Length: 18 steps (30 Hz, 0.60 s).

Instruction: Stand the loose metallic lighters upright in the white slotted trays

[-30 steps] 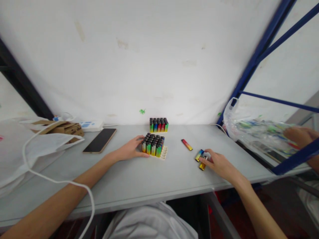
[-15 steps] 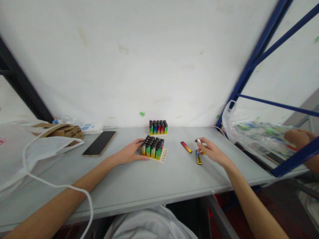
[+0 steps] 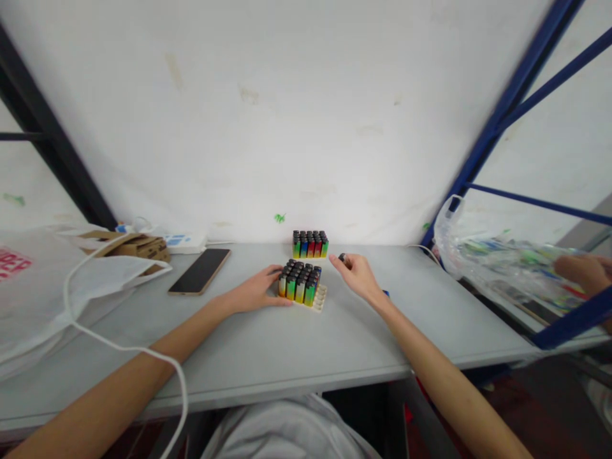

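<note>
My left hand (image 3: 258, 290) grips the left side of a block of upright lighters (image 3: 299, 287), thumb at the near corner and fingers behind. The lighters are multicoloured with black tops, standing in a white tray (image 3: 321, 298) whose bare holes show on the right side. Just right of the tray, my right hand (image 3: 358, 275) is closed around a lighter (image 3: 342, 257); only its dark top end shows, the body being hidden by the fingers. A blue tip of a loose lighter (image 3: 386, 293) peeks out beside my right wrist.
Against the wall stands a second block of lighters (image 3: 310, 246). A phone (image 3: 201, 271), white plastic bag (image 3: 57, 287) and cardboard box (image 3: 138, 247) lie at left, with a white cable (image 3: 138, 348) crossing my left forearm. Beyond the blue frame (image 3: 478, 153), another person's hand (image 3: 581, 274) is near plastic bags.
My right hand has carried a lighter leftward from the loose lighters toward the tray. My forearm now covers most of the loose lighters. My left hand keeps its grip, and the view has shifted slightly.
</note>
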Motion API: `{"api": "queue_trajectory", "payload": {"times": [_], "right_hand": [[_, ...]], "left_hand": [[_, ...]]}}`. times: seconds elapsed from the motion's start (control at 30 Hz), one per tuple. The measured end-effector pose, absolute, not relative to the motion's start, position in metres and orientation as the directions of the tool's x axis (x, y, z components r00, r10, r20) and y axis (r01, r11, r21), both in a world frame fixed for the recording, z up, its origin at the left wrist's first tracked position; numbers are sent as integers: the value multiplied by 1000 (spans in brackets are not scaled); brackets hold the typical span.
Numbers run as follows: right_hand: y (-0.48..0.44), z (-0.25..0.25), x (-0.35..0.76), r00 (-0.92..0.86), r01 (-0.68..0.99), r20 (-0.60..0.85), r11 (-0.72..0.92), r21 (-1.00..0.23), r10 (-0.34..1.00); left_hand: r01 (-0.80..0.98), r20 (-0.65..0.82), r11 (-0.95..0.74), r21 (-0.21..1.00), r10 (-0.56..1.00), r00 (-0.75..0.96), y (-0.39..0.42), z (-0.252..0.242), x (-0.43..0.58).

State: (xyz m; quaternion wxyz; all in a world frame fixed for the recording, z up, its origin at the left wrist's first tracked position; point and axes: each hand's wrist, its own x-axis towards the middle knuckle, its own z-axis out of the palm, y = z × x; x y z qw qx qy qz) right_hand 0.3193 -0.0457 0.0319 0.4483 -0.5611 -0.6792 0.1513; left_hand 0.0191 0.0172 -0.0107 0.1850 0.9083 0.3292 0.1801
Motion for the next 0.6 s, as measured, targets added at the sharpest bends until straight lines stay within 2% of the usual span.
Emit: {"api": "queue_trajectory", "payload": {"times": [0.1,0.3,0.6], "right_hand": [[-51,22,312,-32,648,418,337,-683,908],[-52,6,316,-28,667,378,299,-683,925],[-54,4,312,-38,684,399,315,-658,916]], "left_hand": [[515,215,-730,449,648,730,17,-11,19],[512,211,-732,450,644,735,16,-10,19],[522,199,-719,459,656,728,16,-9,20]]}}
